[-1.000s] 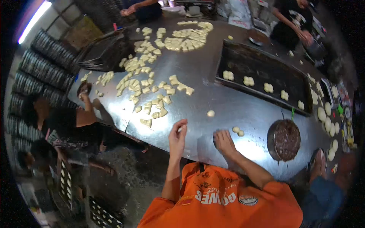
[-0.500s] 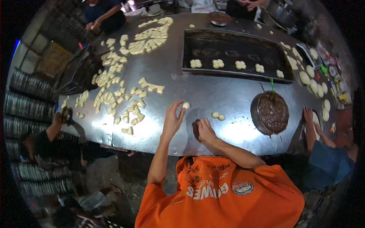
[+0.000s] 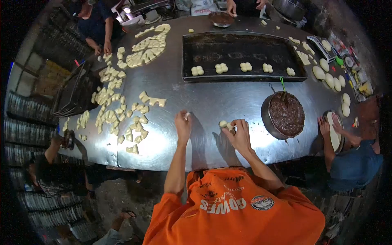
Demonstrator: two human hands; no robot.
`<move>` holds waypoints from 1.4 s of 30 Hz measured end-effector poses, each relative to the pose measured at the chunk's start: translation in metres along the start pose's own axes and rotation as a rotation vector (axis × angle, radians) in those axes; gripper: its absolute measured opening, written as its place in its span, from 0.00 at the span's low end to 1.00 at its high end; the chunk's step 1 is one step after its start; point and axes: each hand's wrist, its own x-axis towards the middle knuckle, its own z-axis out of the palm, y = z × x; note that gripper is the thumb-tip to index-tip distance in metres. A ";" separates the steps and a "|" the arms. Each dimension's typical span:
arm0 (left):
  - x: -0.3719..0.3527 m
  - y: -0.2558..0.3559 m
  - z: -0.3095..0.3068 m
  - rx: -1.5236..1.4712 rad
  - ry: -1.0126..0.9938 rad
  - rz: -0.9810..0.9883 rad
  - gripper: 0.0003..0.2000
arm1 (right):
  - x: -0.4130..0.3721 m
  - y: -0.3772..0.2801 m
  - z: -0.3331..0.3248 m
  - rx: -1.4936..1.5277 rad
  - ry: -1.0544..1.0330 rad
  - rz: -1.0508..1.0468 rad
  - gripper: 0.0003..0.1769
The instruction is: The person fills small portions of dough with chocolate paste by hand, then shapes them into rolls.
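Head view, closest in: an orange shirt, with both arms reaching out over the shiny tabletop. The left hand is curled shut around a small dough ball, and only a bit of white peeks out at the top. Half a second ago this hand was spread open and the ball sat free by its fingertips. The right hand has moved too. It was pressed flat on the tabletop, well apart from the two dough balls. Now its fingertips touch them, but I cannot tell if it is holding them or only touching.

Just to the right sits a round pan full of brown filling. Past it, a co-worker in blue has both hands on a flat dough round. To the left lie lots of cut dough pieces.

Farther back is a long black tray with a row of little dough clumps in it.
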 end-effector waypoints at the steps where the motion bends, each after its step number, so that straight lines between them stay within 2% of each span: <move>1: -0.001 0.002 -0.004 -0.364 -0.081 -0.205 0.19 | 0.005 0.000 -0.001 0.174 -0.041 0.014 0.20; 2: -0.008 0.015 -0.007 -0.363 -0.082 -0.204 0.19 | 0.009 -0.006 -0.006 0.346 -0.083 0.032 0.20; 3: -0.020 0.028 -0.005 -0.648 -0.116 -0.236 0.18 | 0.015 -0.011 -0.010 0.546 -0.257 0.186 0.23; 4: -0.034 0.045 -0.004 -0.933 -0.152 -0.271 0.17 | 0.020 -0.018 -0.015 0.545 -0.255 0.197 0.23; 6: -0.057 0.073 0.002 -1.005 -0.206 -0.294 0.16 | 0.026 -0.030 -0.018 1.098 -0.440 0.338 0.25; 8: -0.072 0.091 0.005 -1.080 -0.257 -0.312 0.15 | 0.031 -0.040 -0.021 1.121 -0.426 0.319 0.25; 10: -0.081 0.100 0.008 -0.853 -0.250 -0.094 0.13 | 0.033 -0.052 -0.037 1.083 -0.465 0.306 0.23; 11: -0.082 0.101 0.011 -0.859 -0.219 -0.026 0.11 | 0.032 -0.049 -0.036 1.124 -0.463 0.301 0.23; 12: -0.082 0.102 0.012 -0.863 -0.251 -0.024 0.11 | 0.029 -0.044 -0.032 1.121 -0.432 0.315 0.23; 14: -0.081 0.113 0.014 -0.813 -0.179 -0.029 0.08 | 0.022 -0.033 -0.030 1.276 -0.387 0.389 0.22; 15: -0.082 0.122 0.016 -0.865 -0.151 -0.052 0.07 | 0.018 -0.030 -0.033 1.443 -0.391 0.445 0.22; 18: -0.085 0.124 0.031 -0.792 -0.238 -0.067 0.08 | 0.003 -0.008 -0.034 1.763 -0.357 0.608 0.18; 20: -0.091 0.126 0.040 -0.744 -0.300 -0.023 0.09 | -0.006 -0.003 -0.048 1.847 -0.328 0.666 0.18; 22: -0.102 0.134 0.050 -0.488 -0.300 0.210 0.08 | -0.016 0.007 -0.060 1.934 -0.309 0.725 0.17; 24: -0.104 0.141 0.054 -0.391 -0.328 0.280 0.08 | -0.028 0.023 -0.072 1.946 -0.297 0.691 0.17; 25: -0.105 0.142 0.056 -0.338 -0.418 0.359 0.10 | -0.032 0.031 -0.080 1.947 -0.286 0.695 0.17; 26: -0.105 0.144 0.059 -0.285 -0.505 0.438 0.13 | -0.033 0.042 -0.090 1.803 -0.268 0.670 0.17; 28: -0.108 0.144 0.061 -0.189 -0.532 0.473 0.15 | -0.032 0.066 -0.113 1.513 -0.238 0.619 0.20; 30: -0.109 0.152 0.059 -0.241 -0.479 0.375 0.14 | -0.016 0.096 -0.145 0.872 -0.146 0.383 0.18; 31: -0.109 0.157 0.056 -0.340 -0.496 0.265 0.15 | -0.012 0.113 -0.158 0.623 -0.126 0.311 0.16; 32: -0.107 0.156 0.055 -0.339 -0.500 0.261 0.15 | -0.008 0.122 -0.170 0.374 -0.107 0.237 0.13; 34: -0.101 0.153 0.053 -0.290 -0.479 0.289 0.15 | -0.003 0.128 -0.189 0.089 -0.180 0.202 0.10; 36: -0.099 0.149 0.054 -0.284 -0.461 0.295 0.15 | -0.001 0.143 -0.188 -0.029 -0.225 0.179 0.10; 38: -0.098 0.147 0.053 -0.285 -0.447 0.286 0.14 | -0.001 0.155 -0.180 -0.143 -0.187 0.007 0.10; 42: -0.101 0.145 0.052 -0.319 -0.427 0.259 0.13 | 0.002 0.174 -0.165 -0.165 -0.217 0.037 0.09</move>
